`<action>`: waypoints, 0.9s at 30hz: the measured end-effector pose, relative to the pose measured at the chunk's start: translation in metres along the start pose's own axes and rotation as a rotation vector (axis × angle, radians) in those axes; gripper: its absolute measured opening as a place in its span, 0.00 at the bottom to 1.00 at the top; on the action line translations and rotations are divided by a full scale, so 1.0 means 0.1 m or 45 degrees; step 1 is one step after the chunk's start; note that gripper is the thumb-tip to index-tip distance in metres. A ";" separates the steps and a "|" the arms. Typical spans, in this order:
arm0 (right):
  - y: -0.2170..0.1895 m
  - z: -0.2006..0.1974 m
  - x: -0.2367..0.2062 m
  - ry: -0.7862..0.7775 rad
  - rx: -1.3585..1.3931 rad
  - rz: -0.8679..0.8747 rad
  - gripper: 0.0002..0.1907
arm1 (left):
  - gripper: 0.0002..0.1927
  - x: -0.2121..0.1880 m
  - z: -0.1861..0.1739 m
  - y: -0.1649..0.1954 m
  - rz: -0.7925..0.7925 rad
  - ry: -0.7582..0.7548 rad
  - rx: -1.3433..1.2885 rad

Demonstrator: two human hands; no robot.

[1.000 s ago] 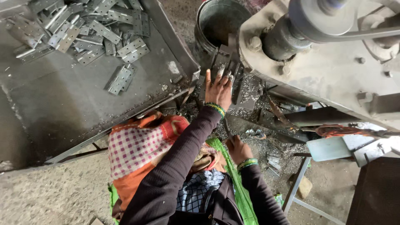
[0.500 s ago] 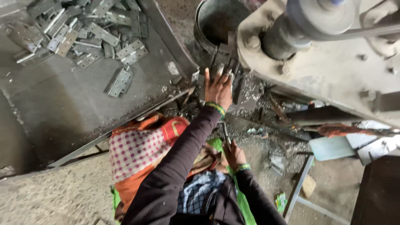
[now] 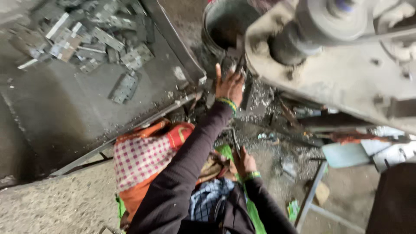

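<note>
Since a second ago, my left hand (image 3: 229, 84) has stayed up at the machine (image 3: 346, 73), pressed in by the dark gap under its grey body, but the fingers that were spread wide now sit closer together, one pointing straight up. Whether that hand has a metal piece pinched I cannot tell; the fingertips vanish against the dark steel and the frame is blurred. My right hand (image 3: 244, 162) has come in toward my lap, and it is curled around a thin dark rod (image 3: 235, 141) that rises from it, fingers wrapped tight.

Flat stamped metal plates (image 3: 93, 37) lie heaped at the far end of the big steel tray (image 3: 60, 117) to my left, one plate (image 3: 125, 86) lying apart from the heap, nearer me. None of them is near either hand. A metal bucket (image 3: 225, 26) stands just beyond the left hand, tucked against the machine. Shavings (image 3: 260, 97) glitter on the floor around the base. To me it reads as the left hand working at the machine's mouth while the right steadies the rod, with the plate stock well apart on the tray.
</note>
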State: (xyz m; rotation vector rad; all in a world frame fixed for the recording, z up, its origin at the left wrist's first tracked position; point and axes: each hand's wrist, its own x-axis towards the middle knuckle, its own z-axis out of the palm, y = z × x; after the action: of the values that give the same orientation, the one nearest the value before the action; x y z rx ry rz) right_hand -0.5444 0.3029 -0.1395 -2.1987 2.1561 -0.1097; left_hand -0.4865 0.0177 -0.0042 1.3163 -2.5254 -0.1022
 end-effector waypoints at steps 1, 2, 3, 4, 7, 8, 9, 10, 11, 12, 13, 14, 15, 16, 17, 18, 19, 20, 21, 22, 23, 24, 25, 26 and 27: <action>0.03 -0.01 -0.04 -0.002 0.191 0.160 0.17 | 0.25 -0.03 -0.01 -0.01 0.001 -0.056 -0.005; 0.08 -0.06 0.00 0.022 0.375 0.291 0.20 | 0.25 0.01 -0.05 -0.05 -0.015 -0.079 0.004; 0.10 -0.15 0.08 0.040 0.561 0.406 0.23 | 0.25 0.05 -0.10 -0.08 -0.017 -0.102 0.005; 0.14 -0.28 0.12 -0.036 0.526 0.414 0.21 | 0.24 0.02 -0.13 -0.08 -0.019 -0.149 -0.002; 0.22 -0.63 0.24 -0.244 0.430 0.502 0.19 | 0.24 -0.04 -0.23 -0.07 -0.023 -0.272 -0.016; 0.20 -0.67 0.26 -0.304 0.401 0.538 0.19 | 0.25 -0.06 -0.26 -0.06 -0.027 -0.300 -0.015; 0.17 -0.68 0.26 -0.374 0.374 0.574 0.18 | 0.25 -0.07 -0.27 -0.05 -0.023 -0.273 -0.039; 0.12 -0.64 0.24 -0.351 0.422 0.572 0.18 | 0.24 -0.07 -0.27 -0.05 -0.027 -0.245 -0.061; 0.07 -0.57 0.21 -0.328 0.469 0.560 0.18 | 0.24 -0.07 -0.27 -0.05 -0.038 -0.213 -0.081; 0.01 -0.48 0.17 -0.308 0.521 0.550 0.18 | 0.23 -0.06 -0.26 -0.06 -0.036 -0.199 -0.066; -0.04 -0.38 0.13 -0.203 0.552 0.542 0.20 | 0.23 -0.04 -0.24 -0.06 -0.029 -0.189 -0.051; -0.09 -0.27 0.09 -0.099 0.581 0.539 0.23 | 0.23 -0.02 -0.23 -0.07 -0.018 -0.182 -0.039; -0.12 -0.18 0.04 0.006 0.605 0.536 0.27 | 0.23 -0.02 -0.21 -0.06 -0.001 -0.211 0.010; -0.12 -0.11 0.05 -0.007 0.577 0.565 0.25 | 0.24 0.01 -0.20 -0.08 0.018 -0.230 0.070; -0.13 -0.06 0.01 -0.023 0.544 0.605 0.23 | 0.24 0.01 -0.20 -0.08 0.044 -0.254 0.122; -0.13 -0.02 0.01 -0.032 0.510 0.640 0.22 | 0.24 0.01 -0.20 -0.09 0.056 -0.224 0.084; -0.13 0.00 0.03 -0.015 0.556 0.587 0.21 | 0.24 0.01 -0.22 -0.11 0.054 -0.188 0.057; -0.13 0.00 0.01 -0.017 0.600 0.537 0.20 | 0.24 -0.01 -0.25 -0.13 0.046 -0.166 0.022; -0.12 -0.01 0.01 -0.032 0.648 0.512 0.20 | 0.25 -0.05 -0.28 -0.15 0.052 -0.203 0.017; -0.12 -0.06 0.02 -0.049 0.658 0.579 0.21 | 0.27 -0.05 -0.33 -0.17 0.077 -0.233 0.008; -0.08 -0.06 0.02 -0.046 0.662 0.627 0.22 | 0.28 -0.02 -0.40 -0.20 0.097 -0.237 0.006; -0.03 -0.06 0.04 -0.043 0.667 0.655 0.24 | 0.28 0.00 -0.46 -0.22 0.100 -0.272 0.020; 0.05 -0.11 0.08 -0.088 0.462 0.399 0.20 | 0.27 0.01 -0.53 -0.23 0.096 -0.314 0.028; 0.15 -0.17 0.11 -0.136 0.256 0.146 0.18 | 0.27 0.01 -0.59 -0.23 0.089 -0.365 0.033; 0.23 -0.24 0.15 -0.177 0.053 -0.108 0.18 | 0.30 -0.01 -0.65 -0.22 0.110 -0.422 0.111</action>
State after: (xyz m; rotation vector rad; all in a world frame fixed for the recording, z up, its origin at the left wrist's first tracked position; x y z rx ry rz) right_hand -0.5694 0.2879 -0.1173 -2.2041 1.9719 -0.0054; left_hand -0.4500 0.0109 0.0533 1.3132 -2.8894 -0.2100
